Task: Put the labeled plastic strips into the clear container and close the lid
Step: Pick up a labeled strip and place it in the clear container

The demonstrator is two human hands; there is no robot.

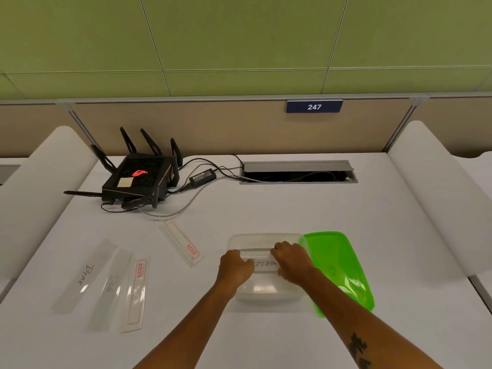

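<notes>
A clear container (266, 292) sits open on the white table, near centre. Over its opening, a plastic strip marked "ZEBRA" (263, 263) is held at both ends: my left hand (235, 265) grips its left end, my right hand (292, 259) its right end. The green lid (338, 265) lies against the container's right side. To the left lie three strips side by side, marked "BEAR" (85, 275), "DOG" (113, 286), and a red-bordered one (135, 291). Another red-bordered strip (182, 242) lies further back.
A black router (138, 179) with antennas, a power brick (203, 177) and cables occupy the back left. A cable slot (298, 171) is set into the table at the back. White dividers rise on both sides.
</notes>
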